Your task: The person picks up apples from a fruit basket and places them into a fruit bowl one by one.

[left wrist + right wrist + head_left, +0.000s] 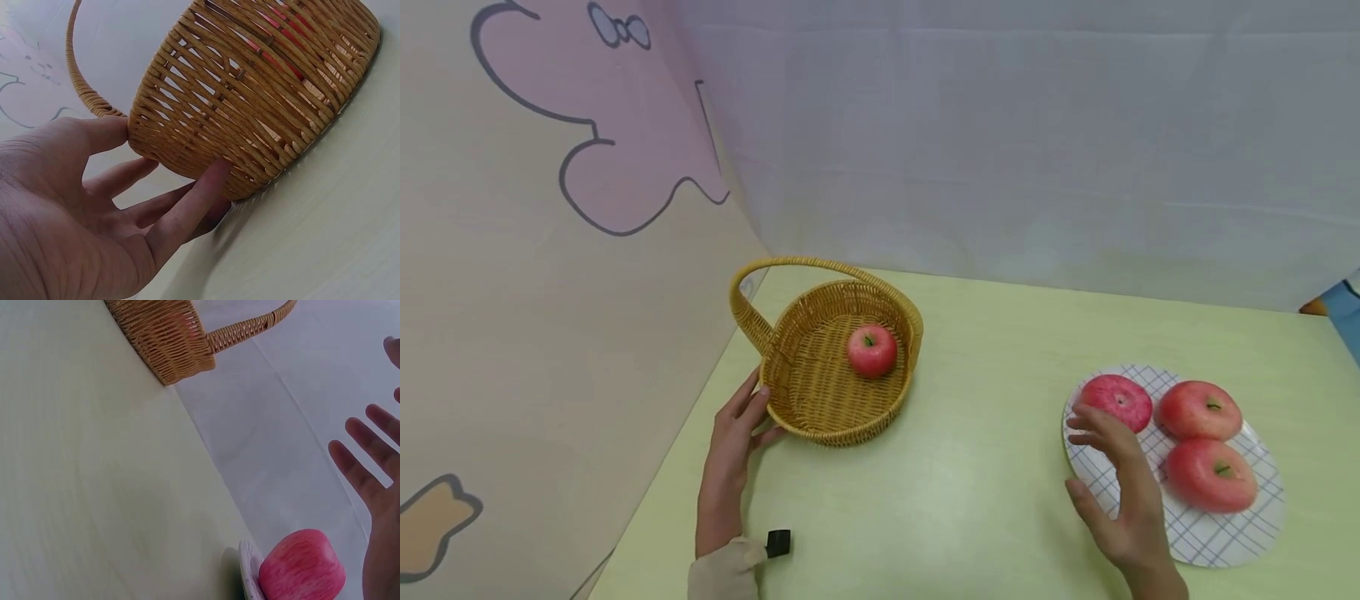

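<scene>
In the head view my left hand (737, 429) touches the near left side of a wicker basket (838, 429) with a tall arched handle. The left wrist view shows the fingertips resting along the outside of its woven wall (250, 106). One red apple (872, 350) lies inside, toward the basket's right. My right hand (1123, 496) is over the left part of a checked plate (1206, 546), fingers spread and holding nothing. On that plate sit a pinkish apple (1116, 402), just beyond the fingertips, and two red apples, one farther back (1201, 410) and one nearer (1210, 477).
Everything stands on a pale yellow-green table (977, 467). A white cloth wall (1037, 150) rises behind it, and a wall with cartoon drawings (550, 333) lies along the left. A small black object (778, 543) is by the left sleeve (726, 571).
</scene>
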The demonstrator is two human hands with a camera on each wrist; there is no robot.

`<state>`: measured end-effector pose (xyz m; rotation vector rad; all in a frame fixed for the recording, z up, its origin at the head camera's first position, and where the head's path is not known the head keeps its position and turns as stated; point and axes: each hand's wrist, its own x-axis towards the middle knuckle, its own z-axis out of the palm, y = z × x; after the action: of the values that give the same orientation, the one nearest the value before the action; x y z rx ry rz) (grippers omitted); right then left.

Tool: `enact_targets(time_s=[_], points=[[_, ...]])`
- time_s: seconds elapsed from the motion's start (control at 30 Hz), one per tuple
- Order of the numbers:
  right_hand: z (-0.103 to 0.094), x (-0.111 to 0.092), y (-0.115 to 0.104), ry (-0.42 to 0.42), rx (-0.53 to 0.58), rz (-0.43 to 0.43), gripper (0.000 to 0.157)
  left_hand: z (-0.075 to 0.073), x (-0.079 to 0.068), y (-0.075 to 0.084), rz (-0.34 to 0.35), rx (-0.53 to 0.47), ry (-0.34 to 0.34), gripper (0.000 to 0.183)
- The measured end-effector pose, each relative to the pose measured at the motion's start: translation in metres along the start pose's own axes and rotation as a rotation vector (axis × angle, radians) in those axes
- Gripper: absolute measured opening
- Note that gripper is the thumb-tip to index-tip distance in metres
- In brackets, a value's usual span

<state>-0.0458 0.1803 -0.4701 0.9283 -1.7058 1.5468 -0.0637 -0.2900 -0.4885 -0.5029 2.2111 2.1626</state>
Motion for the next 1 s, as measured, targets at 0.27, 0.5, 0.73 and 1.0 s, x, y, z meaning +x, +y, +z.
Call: enact_targets(time_s=[0.27, 0.5, 0.73, 1.0], points=[[0.019, 0.013, -0.005, -0.184, 0.063, -0.002, 0.064, 0.001, 0.001, 0.002, 0.011, 0.002, -0.003, 0.058], [0.032, 0.018, -0.002, -0.315, -0.034, 0.042, 0.068, 0.001, 0.001, 0.002, 0.007, 0.019, -0.008, 0.059], [0.049, 0.022, 0.003, -0.384, -0.132, 0.116, 0.074, 0.001, 0.002, 0.003, 0.013, 0.013, -0.011, 0.058], [0.077, 0.025, -0.009, -0.312, -0.12, 0.317, 0.086, 0.001, -0.001, 0.002, 0.014, 0.014, -0.006, 0.058]])
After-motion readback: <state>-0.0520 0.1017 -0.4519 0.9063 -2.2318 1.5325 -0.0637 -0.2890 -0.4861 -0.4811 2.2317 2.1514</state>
